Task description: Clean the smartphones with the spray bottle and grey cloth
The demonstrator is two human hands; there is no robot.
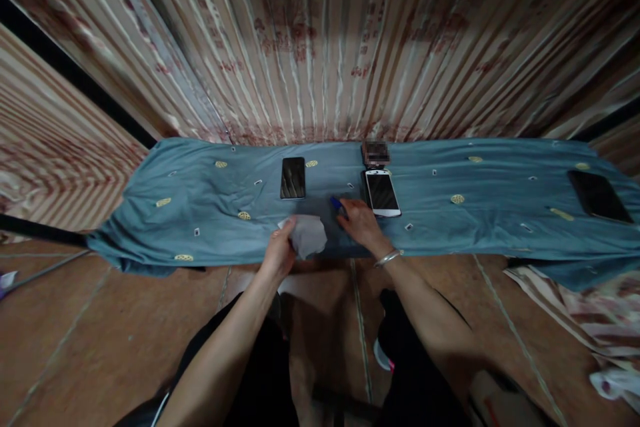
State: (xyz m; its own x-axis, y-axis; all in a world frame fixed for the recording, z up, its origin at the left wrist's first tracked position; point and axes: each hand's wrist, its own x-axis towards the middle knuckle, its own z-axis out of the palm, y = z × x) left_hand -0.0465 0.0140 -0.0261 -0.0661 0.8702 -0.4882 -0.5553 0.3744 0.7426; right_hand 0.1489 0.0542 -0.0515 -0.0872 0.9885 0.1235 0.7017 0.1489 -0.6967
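My left hand (280,248) is closed on the edge of a grey cloth (309,237), thumb on top, near the front edge of the bench. My right hand (361,221), with a silver bangle at the wrist, is closed round a small blue object (337,203) that points up and to the left; its kind is too small to make out. Just right of that hand lies a white phone (383,193) with a dark screen, on a dark case or second device. A black phone (293,178) lies flat behind the cloth, between my hands and the curtain.
A blue patterned sheet (215,193) covers the long narrow bench. Behind the white phone stands a small blurred-out object (376,154). A black flat device (600,195) lies at the far right. A striped curtain (320,47) hangs along the back edge.
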